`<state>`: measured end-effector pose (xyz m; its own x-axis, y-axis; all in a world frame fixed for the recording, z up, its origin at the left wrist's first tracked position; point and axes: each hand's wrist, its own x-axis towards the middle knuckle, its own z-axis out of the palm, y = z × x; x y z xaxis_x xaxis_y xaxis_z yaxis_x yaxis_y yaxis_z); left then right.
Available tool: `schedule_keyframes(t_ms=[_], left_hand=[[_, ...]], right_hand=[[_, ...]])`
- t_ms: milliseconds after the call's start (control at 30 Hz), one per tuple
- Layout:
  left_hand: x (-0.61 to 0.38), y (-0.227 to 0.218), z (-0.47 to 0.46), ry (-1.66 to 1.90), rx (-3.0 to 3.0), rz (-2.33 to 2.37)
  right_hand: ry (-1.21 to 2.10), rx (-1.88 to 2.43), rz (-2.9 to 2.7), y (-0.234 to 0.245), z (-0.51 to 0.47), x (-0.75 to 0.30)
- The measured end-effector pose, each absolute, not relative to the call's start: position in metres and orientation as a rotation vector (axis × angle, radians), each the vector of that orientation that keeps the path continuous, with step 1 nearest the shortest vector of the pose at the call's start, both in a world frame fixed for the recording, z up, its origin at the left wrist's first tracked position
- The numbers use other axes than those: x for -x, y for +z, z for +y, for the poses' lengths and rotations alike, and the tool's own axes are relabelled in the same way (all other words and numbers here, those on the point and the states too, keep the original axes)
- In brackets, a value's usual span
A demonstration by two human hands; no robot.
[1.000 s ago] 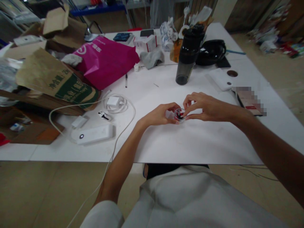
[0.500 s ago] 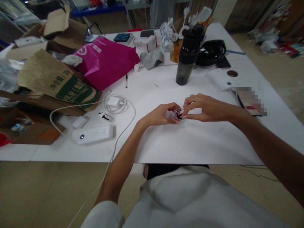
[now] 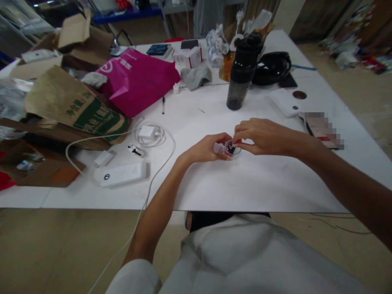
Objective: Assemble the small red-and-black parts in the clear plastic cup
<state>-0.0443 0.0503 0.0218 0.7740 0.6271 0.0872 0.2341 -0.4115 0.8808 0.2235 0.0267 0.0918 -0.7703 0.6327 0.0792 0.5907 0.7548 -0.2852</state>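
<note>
My left hand [image 3: 211, 148] is wrapped round a small clear plastic container [image 3: 237, 152] above the white table. Dark and red bits show inside it, too small to name. At the container's mouth, the thumb and fingertips of my right hand [image 3: 249, 135] are pinched together. Whatever lies between those fingertips is too small to make out. The container's open side faces right, toward my right hand.
A dark water bottle [image 3: 240, 77] stands beyond my hands. To the left lie a white power bank [image 3: 124, 174], a coiled cable with a charger [image 3: 147, 132], and a magenta bag [image 3: 141, 79]. A white box-like device [image 3: 284, 103] lies at right.
My right hand has shifted slightly left and up, its fingers closing more tightly at the container's mouth, where more of the rim shows. My left hand has barely moved.
</note>
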Motion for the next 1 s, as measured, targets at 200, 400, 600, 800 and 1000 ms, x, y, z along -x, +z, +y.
schedule_keyframes(t_ms=[200,400,600,800,1000], left_hand=[[0.045,0.02,0.051,0.504,-2.026,0.666],[0.045,0.021,0.05,0.491,-2.024,0.654],[0.045,0.022,0.05,0.49,-2.026,0.661],[0.045,0.019,0.051,0.513,-2.018,0.638],[0.045,0.017,0.053,0.499,-2.024,0.654]], right_hand=[[0.466,0.996,-2.683,0.086,0.033,-0.221],[0.459,0.964,-2.8,0.093,0.032,-0.219],[0.405,0.951,-2.877,0.104,0.026,-0.212],[0.37,0.947,-2.876,0.099,0.026,-0.214],[0.342,0.955,-2.87,0.096,0.027,-0.216]])
